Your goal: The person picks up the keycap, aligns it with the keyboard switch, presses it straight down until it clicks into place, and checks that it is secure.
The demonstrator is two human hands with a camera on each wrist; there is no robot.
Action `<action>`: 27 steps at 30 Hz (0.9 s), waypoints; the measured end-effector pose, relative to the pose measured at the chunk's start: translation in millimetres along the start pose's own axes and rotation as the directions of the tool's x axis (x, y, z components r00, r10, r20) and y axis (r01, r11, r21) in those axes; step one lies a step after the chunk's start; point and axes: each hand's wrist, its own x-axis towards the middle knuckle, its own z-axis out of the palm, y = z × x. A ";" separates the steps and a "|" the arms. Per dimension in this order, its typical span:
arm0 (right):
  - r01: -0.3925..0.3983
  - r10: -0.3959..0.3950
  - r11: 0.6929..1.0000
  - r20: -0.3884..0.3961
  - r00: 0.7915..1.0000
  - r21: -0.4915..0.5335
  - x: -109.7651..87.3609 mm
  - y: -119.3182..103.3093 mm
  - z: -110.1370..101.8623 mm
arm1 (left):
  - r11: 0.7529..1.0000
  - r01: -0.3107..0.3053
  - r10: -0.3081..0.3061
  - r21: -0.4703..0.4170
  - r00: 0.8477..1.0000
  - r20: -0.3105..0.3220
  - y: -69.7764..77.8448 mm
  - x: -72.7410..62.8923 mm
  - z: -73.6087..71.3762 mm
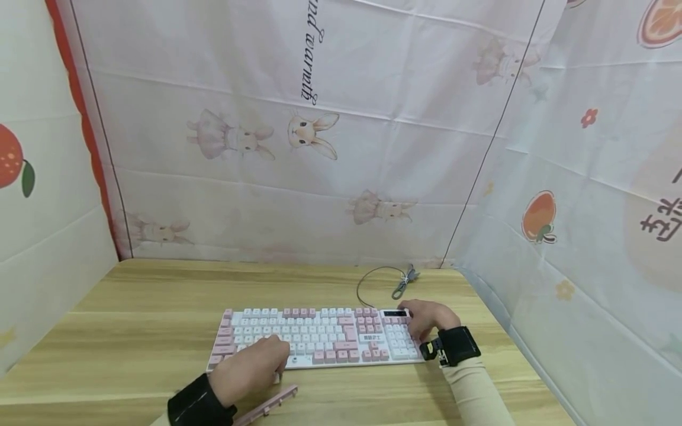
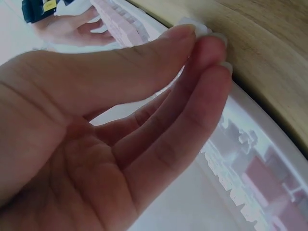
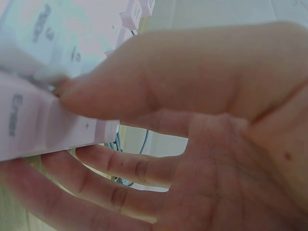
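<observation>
A white and pink keyboard (image 1: 298,337) lies on the wooden table. Just over its front edge my left hand (image 1: 251,368) pinches a small whitish keycap (image 2: 196,25) between thumb and fingertips. Beside that hand, on the table, lies a long pink keycap bar (image 1: 274,404) with small stems along its side. In the left wrist view, bare key mounts (image 2: 246,137) show along the keyboard's front row. My right hand (image 1: 428,318) holds the keyboard's right end, thumb on top near the pink Enter key (image 3: 19,115), fingers along and partly hidden beneath the side edge.
A grey cable (image 1: 367,278) runs from the keyboard's back to a tied bundle with a plug (image 1: 406,281). The wooden table (image 1: 133,331) meets printed cloth walls (image 1: 319,177) behind and on both sides.
</observation>
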 end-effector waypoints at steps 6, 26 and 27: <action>-0.007 0.007 1.000 0.000 1.000 0.001 1.9 -0.1 0.7 | 1.000 0.018 -0.017 -0.005 1.000 0.021 0.4 1.1 0.0; 0.003 -0.003 1.000 0.000 1.000 0.007 1.9 2.2 0.1 | 0.998 -0.050 0.051 0.027 0.998 -0.030 -4.9 5.7 1.0; 0.002 -0.002 1.000 -0.002 1.000 0.007 2.2 2.4 0.3 | 0.998 -0.048 0.049 0.028 0.998 -0.026 -5.0 6.1 1.2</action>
